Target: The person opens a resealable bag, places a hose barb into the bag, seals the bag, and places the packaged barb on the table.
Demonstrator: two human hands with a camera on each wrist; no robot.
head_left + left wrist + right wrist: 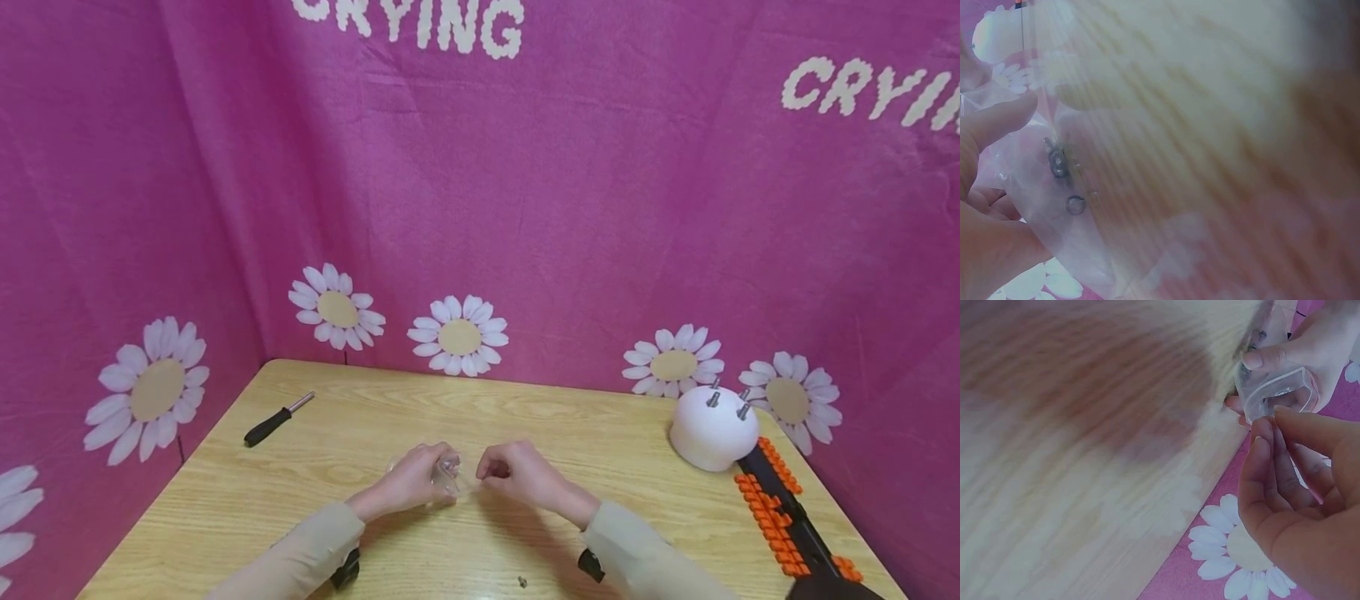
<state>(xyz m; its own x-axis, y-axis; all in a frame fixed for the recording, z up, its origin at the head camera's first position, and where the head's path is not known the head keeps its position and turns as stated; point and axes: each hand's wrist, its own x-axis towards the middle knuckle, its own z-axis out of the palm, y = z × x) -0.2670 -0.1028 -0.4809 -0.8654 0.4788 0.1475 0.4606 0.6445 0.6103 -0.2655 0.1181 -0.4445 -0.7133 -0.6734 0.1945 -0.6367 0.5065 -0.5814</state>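
A clear plastic bag (446, 473) is in my left hand (414, 481), thumb and fingers curled round it, its mouth gaping toward the right. Through the film, in the left wrist view, show small dark metal parts (1059, 164) and a ring (1076, 204). My right hand (528, 477) is just right of the bag, thumb and fingertips brought together. In the right wrist view these fingertips (1262, 434) meet at the rim of the bag's mouth (1277, 376) and appear to pinch it. A small metal piece (522, 582) lies on the table near the front.
A black-handled screwdriver (268, 427) lies at the table's left. On the right stands a white rounded object (712, 429) with several metal bolts on top, beside a black bar with orange toothed pieces (771, 523). Pink cloth with daisies (459, 336) hangs behind the table (360, 400).
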